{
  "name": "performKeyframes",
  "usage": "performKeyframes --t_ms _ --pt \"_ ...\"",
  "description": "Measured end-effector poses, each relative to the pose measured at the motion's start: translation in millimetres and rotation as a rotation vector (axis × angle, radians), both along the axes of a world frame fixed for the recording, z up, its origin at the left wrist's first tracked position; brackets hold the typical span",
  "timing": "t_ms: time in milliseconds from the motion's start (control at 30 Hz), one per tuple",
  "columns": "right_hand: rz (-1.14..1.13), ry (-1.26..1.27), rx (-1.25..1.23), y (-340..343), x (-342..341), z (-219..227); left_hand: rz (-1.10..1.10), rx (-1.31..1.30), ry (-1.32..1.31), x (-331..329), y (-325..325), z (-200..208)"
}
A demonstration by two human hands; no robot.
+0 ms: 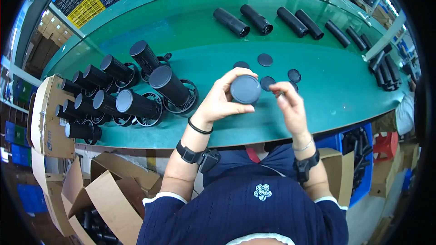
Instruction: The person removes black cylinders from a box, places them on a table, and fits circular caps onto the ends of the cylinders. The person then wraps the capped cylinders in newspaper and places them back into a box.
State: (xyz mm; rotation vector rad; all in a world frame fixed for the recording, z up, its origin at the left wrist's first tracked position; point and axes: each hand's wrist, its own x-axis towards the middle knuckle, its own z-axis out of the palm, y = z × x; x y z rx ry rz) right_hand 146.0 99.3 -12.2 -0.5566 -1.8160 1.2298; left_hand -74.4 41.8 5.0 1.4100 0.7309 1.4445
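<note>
My left hand (pixel 222 97) is closed around a black capped tube (pixel 245 89), whose round flat end faces up at me; the tube's body is mostly hidden behind that end. Just to its right, my right hand (pixel 292 109) is raised with fingers bent and apart, and nothing shows between them. Beyond both hands, several loose round black caps lie on the green table, among them a flat one (pixel 265 60), one beside my right fingertips (pixel 267 83) and one farther right (pixel 294 75). Part of another cap (pixel 241 65) peeks out behind my left hand.
Rows of black cylinders on ring-shaped bases (pixel 144 108) stand at the left of the green table (pixel 336 104). Black tubes (pixel 231 22) lie along the back, with more piled at the right (pixel 385 71). Open cardboard boxes (pixel 113 199) and a blue bin (pixel 363 172) sit below the near edge.
</note>
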Motion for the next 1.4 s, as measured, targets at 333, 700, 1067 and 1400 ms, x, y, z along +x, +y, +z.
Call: performKeyframes --t_ms 333,700,1067,1400 --pt "0.325 0.169 -0.467 -2.7 -21.9 46.8 0.229 -0.024 0.213 31.1 -14.7 6.5" --pt "0.399 -0.369 0.219 31.2 -26.5 35.8 -0.005 -0.051 -0.756 -1.8 -1.7 -0.2" --pt "-0.129 -0.461 0.461 74.1 -88.8 47.8 0.259 -0.513 -1.116 -28.0 22.8 -38.0" --pt "-0.213 -0.719 0.543 202.2 -281.8 -6.1 0.002 -0.453 -0.504 -11.4 19.4 -53.1"
